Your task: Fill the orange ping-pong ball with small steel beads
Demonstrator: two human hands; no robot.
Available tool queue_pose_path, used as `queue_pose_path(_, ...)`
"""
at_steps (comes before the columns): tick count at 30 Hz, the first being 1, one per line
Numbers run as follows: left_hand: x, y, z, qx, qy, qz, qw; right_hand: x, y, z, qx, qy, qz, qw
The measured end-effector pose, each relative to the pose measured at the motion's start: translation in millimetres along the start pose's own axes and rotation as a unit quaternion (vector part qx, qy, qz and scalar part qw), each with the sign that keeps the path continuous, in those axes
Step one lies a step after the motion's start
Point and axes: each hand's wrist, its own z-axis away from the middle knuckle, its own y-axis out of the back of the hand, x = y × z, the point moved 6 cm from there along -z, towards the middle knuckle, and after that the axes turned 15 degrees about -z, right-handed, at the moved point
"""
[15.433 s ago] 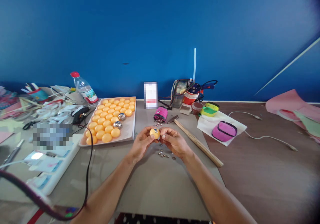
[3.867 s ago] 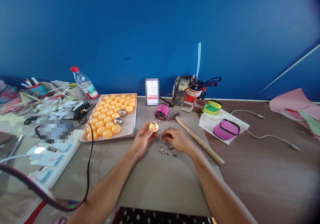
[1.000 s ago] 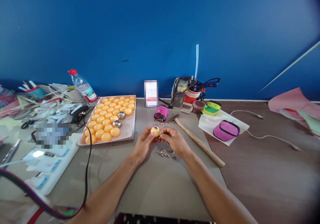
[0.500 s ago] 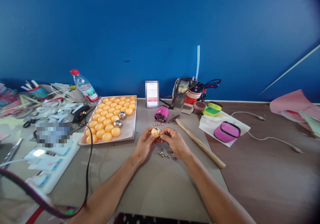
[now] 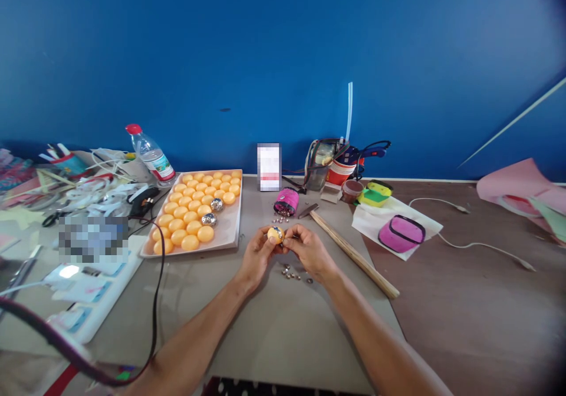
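Note:
An orange ping-pong ball (image 5: 275,237), partly covered with small shiny silver pieces, is gripped in my left hand (image 5: 257,254) between thumb and fingers. My right hand (image 5: 308,250) is closed in a pinch at the ball's right side; what its fingertips hold, if anything, is too small to see. Below the hands, several small metal studs (image 5: 289,274) lie scattered on the grey mat (image 5: 283,331). Beyond them a small magenta pouch (image 5: 287,200) lies on its side, more studs at its mouth. A hammer (image 5: 354,251) with a wooden handle rests right of my right hand.
To the left, a shallow white tray (image 5: 229,231) carries rows of orange balls and two silver-covered balls (image 5: 209,219). A water bottle (image 5: 154,157) stands behind it. A purple mesh case (image 5: 401,234) lies on white paper at right. A dark cord (image 5: 155,290) loops at front left.
Both hands keep hold at the same place, with the ball shifted very slightly between the fingers. Otherwise only the camera view has moved a little.

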Motion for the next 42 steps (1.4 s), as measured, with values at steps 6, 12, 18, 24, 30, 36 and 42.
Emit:
queue_pose_path(6,2.3,-1.2,0.7,0.008,0.006,0.008,1.0,-5.4,-2.7,3.1,0.0,-0.004,0.011,1.0)
queue_pose_path(12,2.6,-1.9,1.4,0.01,-0.005,-0.001,1.0,-4.2,-0.9,1.4,0.013,0.009,0.041,0.999)
queue_pose_path(18,2.2,-4.2,0.7,0.011,0.005,0.01,1.0,-2.4,1.9,-1.0,0.026,0.02,0.05,0.998)
queue_pose_path(24,6.3,-13.4,0.4,-0.053,0.037,0.085,0.994,-9.3,1.8,0.0,-0.017,-0.016,-0.086,0.996)
queue_pose_path(30,2.4,-12.1,0.7,-0.065,0.07,0.088,0.991,-10.9,6.8,-2.6,-0.008,-0.006,-0.128,0.992)
queue_pose_path(36,-2.7,-9.2,-1.6,-0.039,0.06,0.008,0.997,-9.7,10.5,-3.6,0.008,0.008,-0.087,0.996)
queue_pose_path(42,-0.9,0.8,-6.6,-0.006,0.071,0.028,0.997,-11.2,21.9,-6.7,0.05,0.055,0.114,0.991)
